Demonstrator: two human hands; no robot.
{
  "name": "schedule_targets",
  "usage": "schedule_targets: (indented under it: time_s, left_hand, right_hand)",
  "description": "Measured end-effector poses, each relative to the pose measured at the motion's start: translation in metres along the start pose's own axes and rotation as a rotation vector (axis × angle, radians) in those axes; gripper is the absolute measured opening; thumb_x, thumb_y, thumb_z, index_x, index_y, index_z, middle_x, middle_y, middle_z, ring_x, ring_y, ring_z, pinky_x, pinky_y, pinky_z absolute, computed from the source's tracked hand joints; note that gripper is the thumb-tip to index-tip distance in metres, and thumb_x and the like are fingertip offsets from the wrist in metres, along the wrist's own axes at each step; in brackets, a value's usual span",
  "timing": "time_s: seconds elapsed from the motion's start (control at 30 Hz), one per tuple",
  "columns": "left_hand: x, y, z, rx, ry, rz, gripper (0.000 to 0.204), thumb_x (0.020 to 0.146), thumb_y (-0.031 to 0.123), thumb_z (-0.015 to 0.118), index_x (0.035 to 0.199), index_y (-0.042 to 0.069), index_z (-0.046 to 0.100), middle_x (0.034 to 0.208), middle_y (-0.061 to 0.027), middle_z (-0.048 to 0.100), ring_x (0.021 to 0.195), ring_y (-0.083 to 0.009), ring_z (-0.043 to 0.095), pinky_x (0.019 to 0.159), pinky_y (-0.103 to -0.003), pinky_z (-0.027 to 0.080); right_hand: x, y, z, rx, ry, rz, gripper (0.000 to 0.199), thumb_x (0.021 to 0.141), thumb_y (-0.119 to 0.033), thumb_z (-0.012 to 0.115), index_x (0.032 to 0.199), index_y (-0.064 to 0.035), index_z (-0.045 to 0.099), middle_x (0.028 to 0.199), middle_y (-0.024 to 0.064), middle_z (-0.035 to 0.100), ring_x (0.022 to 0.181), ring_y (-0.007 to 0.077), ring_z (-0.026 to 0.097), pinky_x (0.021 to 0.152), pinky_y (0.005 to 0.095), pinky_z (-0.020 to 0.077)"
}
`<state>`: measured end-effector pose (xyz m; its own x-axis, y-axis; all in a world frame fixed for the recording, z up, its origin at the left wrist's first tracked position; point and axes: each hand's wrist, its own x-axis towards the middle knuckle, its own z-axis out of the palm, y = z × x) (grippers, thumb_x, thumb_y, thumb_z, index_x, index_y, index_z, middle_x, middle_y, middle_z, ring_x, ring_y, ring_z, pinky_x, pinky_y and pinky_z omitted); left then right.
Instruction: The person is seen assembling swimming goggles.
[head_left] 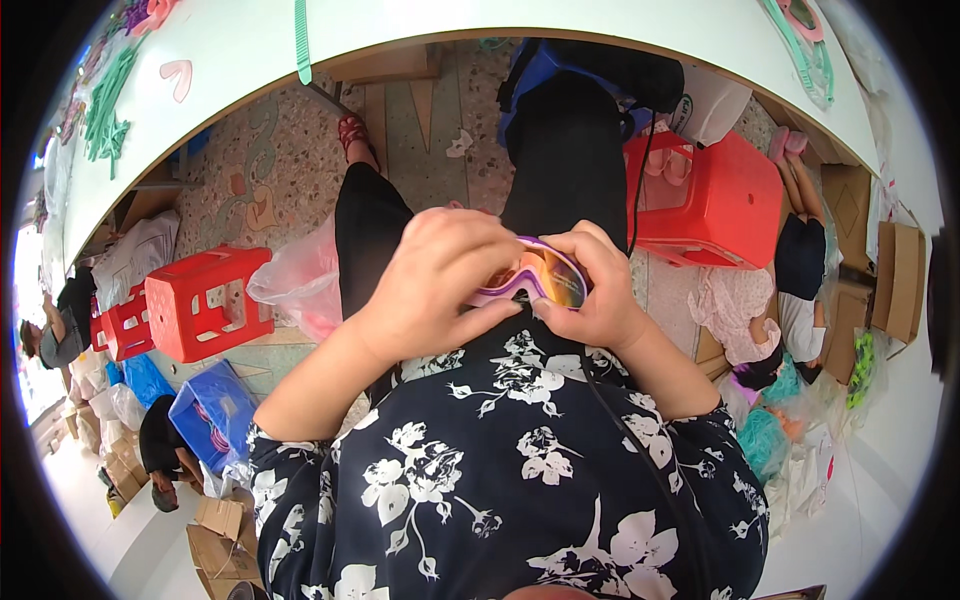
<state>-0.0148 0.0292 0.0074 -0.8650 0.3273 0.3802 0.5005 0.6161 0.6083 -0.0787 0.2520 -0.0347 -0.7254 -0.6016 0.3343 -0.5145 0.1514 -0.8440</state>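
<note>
I hold a pair of swim goggles (537, 277) with a purple frame and orange mirrored lenses over my lap. My left hand (440, 280) wraps over the goggles' left side and hides that end. My right hand (595, 290) pinches the right lens from the side with thumb and fingers. Both hands sit just above my black floral top and black trousers.
A white table (560, 25) curves across the top with green straps (301, 40) and pink pieces on it. Red plastic stools stand at left (205, 300) and right (725, 200). A pink plastic bag (300, 285), a blue bag (210, 410), cardboard boxes and other seated people surround me.
</note>
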Motion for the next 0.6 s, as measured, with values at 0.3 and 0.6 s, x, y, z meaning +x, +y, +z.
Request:
schedule_targets:
  time_s: [0.3, 0.6]
  left_hand:
    - [-0.024, -0.019, 0.003, -0.292, -0.054, -0.256, 0.063, 0.070, 0.030, 0.088, 0.118, 0.000, 0.060, 0.114, -0.0170, 0.064, 0.102, -0.0312, 0.065, 0.087, -0.038, 0.053]
    - [-0.010, -0.014, 0.014, -0.070, -0.073, -0.158, 0.061, 0.075, 0.041, 0.082, 0.116, 0.002, 0.061, 0.101, -0.0149, 0.060, 0.089, -0.0327, 0.063, 0.075, -0.039, 0.054]
  right_hand:
    - [0.001, 0.008, -0.001, 0.020, -0.098, -0.035, 0.051, 0.062, -0.022, 0.077, 0.106, 0.0014, 0.064, 0.082, 0.0087, 0.055, 0.069, 0.0205, 0.054, 0.062, 0.0295, 0.0443]
    - [0.010, 0.017, 0.000, 0.010, -0.159, -0.057, 0.052, 0.059, -0.021, 0.078, 0.104, 0.0017, 0.063, 0.081, 0.0117, 0.057, 0.068, 0.0249, 0.055, 0.062, 0.0317, 0.0459]
